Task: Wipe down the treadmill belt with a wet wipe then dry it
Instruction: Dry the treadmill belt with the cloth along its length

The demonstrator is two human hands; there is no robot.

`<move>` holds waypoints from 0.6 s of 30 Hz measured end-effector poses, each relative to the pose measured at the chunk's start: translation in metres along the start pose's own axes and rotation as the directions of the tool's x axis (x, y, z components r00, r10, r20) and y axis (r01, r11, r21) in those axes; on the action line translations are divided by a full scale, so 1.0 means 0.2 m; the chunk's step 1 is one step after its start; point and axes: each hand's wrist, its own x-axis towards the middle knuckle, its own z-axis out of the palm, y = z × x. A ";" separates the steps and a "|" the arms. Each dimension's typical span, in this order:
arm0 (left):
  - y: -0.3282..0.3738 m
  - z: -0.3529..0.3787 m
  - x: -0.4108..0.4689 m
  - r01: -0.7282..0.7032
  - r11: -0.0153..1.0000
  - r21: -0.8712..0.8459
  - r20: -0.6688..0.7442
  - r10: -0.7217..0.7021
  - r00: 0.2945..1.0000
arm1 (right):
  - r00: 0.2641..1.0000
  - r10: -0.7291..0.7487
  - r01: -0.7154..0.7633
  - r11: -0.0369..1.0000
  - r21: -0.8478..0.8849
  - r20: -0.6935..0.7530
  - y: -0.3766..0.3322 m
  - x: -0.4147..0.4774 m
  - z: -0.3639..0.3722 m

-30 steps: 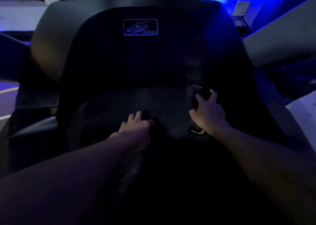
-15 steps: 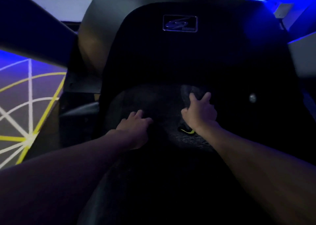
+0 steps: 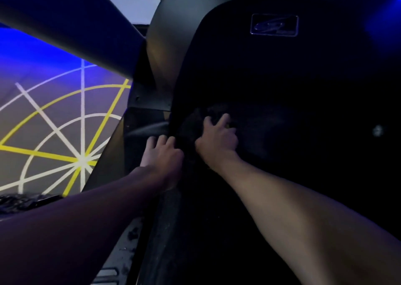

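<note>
The black treadmill belt [image 3: 271, 176] fills the middle and right of the head view and is very dark. My right hand [image 3: 217, 139] is near the belt's left front part and grips a bunched dark cloth [image 3: 195, 122]; a bit of the cloth's yellow trim shows by the knuckles. My index finger and thumb stick out over the cloth. My left hand [image 3: 162, 154] rests with bent fingers on the belt's left edge, just left of the right hand, and holds nothing that I can see.
The black motor cover with a logo badge [image 3: 274, 25] rises behind the belt. A grey upright [image 3: 76, 31] slants across the upper left. The left side rail [image 3: 121, 252] runs beside my left forearm. Floor with yellow and white lines [image 3: 54, 133] lies to the left.
Both hands have slid left across the belt, from its middle to its left edge. The cloth went with my right hand, and my view has swung left to show the marked floor.
</note>
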 end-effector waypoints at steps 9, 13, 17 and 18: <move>-0.04 0.04 -0.06 0.003 1.000 0.030 0.076 -0.005 0.997 | 0.982 -0.189 0.182 0.969 0.166 0.027 -0.17 -0.06 0.08; 0.06 0.01 -0.02 -0.023 0.999 -0.036 0.105 0.027 0.994 | 0.971 -0.239 0.236 0.969 0.077 0.025 -0.10 -0.05 0.05; 0.16 -0.03 0.02 -0.110 0.980 -0.163 0.155 0.136 0.979 | 0.959 -0.284 0.283 0.958 -0.031 -0.005 0.06 -0.05 0.02; 0.20 -0.04 0.04 -0.122 0.977 -0.173 0.159 0.150 0.976 | 0.962 -0.273 0.273 0.961 -0.046 -0.004 0.10 -0.05 0.01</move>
